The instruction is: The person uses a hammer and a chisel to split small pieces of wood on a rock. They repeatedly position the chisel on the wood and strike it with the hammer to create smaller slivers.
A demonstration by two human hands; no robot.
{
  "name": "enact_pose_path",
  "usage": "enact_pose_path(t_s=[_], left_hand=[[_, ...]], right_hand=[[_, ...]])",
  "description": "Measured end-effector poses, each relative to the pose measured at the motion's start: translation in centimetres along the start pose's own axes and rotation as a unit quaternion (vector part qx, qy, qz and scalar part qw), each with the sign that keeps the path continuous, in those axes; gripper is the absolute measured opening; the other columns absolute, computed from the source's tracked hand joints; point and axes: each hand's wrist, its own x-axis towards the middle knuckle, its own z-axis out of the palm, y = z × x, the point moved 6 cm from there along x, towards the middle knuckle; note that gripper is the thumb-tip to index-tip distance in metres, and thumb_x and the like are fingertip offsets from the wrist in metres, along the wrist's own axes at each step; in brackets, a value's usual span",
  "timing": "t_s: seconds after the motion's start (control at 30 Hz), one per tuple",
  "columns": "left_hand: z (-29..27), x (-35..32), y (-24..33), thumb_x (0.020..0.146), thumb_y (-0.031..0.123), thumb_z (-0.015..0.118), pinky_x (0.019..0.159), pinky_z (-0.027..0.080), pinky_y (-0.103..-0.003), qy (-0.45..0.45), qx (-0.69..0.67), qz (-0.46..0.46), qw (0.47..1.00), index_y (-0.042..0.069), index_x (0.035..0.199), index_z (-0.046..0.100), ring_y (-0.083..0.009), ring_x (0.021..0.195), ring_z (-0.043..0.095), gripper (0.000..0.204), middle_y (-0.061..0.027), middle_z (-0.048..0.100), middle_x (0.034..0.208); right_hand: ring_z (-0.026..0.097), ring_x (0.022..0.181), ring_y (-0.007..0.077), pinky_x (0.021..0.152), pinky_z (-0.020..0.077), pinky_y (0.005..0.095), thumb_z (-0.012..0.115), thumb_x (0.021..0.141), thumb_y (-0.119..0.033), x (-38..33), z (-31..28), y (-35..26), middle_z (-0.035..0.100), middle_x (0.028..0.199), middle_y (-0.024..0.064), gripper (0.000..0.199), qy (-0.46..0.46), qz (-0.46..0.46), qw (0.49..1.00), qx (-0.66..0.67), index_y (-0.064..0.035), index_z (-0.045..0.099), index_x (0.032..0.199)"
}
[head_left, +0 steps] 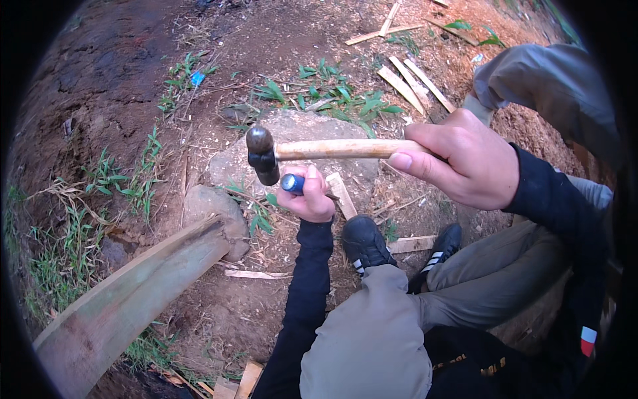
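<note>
Ground of bare brown soil (pixel 133 80) is taking up most of the view, with grass tufts and pale wood offcuts (pixel 412 83) lying scattered. Long curved grey-green wooden beam (pixel 133 292) is lying at the lower left, its end touching a rounded grey stone (pixel 212 203). Flat pale grey rock (pixel 299 143) is sitting ahead of the person's 2 black shoes (pixel 364 243). Right hand (pixel 468 163) is wrapping tight around the pale wooden handle of a dark round-headed hammer (pixel 262 154), head hanging just above the left hand. Left hand (pixel 309 196) is closing around a blue-handled tool (pixel 292 183), likely a chisel, held near a thin pale wood strip (pixel 342 194) on the rock; the tool's tip is hidden. Progress judgement: striking looks to be under way, strip not visibly split or cut through, so most work seems left. Cannot tell whether hammer is touching the tool.
</note>
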Motion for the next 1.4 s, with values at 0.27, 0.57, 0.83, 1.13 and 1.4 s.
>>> enact_pose_path(t_s=[0.27,0.57,0.83,1.13,1.4], left_hand=[[-1.2,-0.1,-1.3,0.082,0.004,0.055,0.037,0.028,-0.023,-0.041,0.087,0.023,0.995,0.004,0.075,0.045,-0.0060,0.041,0.035,0.012,-0.0006,0.042,0.053],[-1.9,-1.0,-1.5,0.079,0.006,0.058,0.040,0.032,-0.023,-0.010,0.116,0.027,0.993,0.001,0.073,0.047,-0.0074,0.044,0.042,0.013,-0.0026,0.048,0.056],[-2.5,-0.9,-2.1,0.076,0.007,0.061,0.051,0.039,-0.024,-0.011,0.070,-0.042,0.997,0.001,0.073,0.052,-0.0095,0.055,0.049,0.012,-0.0039,0.053,0.065],[-2.5,-0.9,-1.7,0.077,0.009,0.063,0.051,0.040,-0.025,-0.014,0.099,-0.012,0.995,0.001,0.072,0.055,-0.0089,0.054,0.053,0.013,-0.0015,0.054,0.062],[-0.6,1.0,-1.6,0.084,0.006,0.055,0.036,0.025,-0.022,0.001,0.046,-0.063,0.997,0.006,0.077,0.045,-0.0048,0.040,0.032,0.013,0.0012,0.040,0.053]], right_hand=[[0.051,0.043,0.0295,0.045,0.0390,0.0395,0.052,0.097,-0.032,3.3,-2.9,-2.8,0.045,0.049,0.0124,0.040,0.059,-0.026,0.998,-0.005,-0.0006,0.057,0.073],[0.053,0.041,0.0277,0.046,0.0465,0.0377,0.049,0.099,-0.033,3.0,-1.2,-2.5,0.048,0.047,0.0121,0.043,-0.007,-0.028,0.996,-0.080,0.0001,0.062,0.075],[0.051,0.041,0.0298,0.045,0.0410,0.0400,0.054,0.096,-0.032,2.8,-0.9,-2.3,0.043,0.046,0.0110,0.036,0.006,-0.027,0.999,-0.030,-0.0009,0.059,0.079],[0.047,0.040,0.0260,0.044,0.0381,0.0387,0.051,0.098,-0.030,2.0,0.2,-1.5,0.042,0.048,0.0096,0.034,-0.067,0.022,0.993,-0.099,-0.0003,0.057,0.082],[0.047,0.043,0.0258,0.048,0.0390,0.0386,0.048,0.099,-0.035,3.2,-0.8,-0.4,0.042,0.050,0.0121,0.044,0.022,-0.049,0.993,-0.101,0.0004,0.058,0.075]])
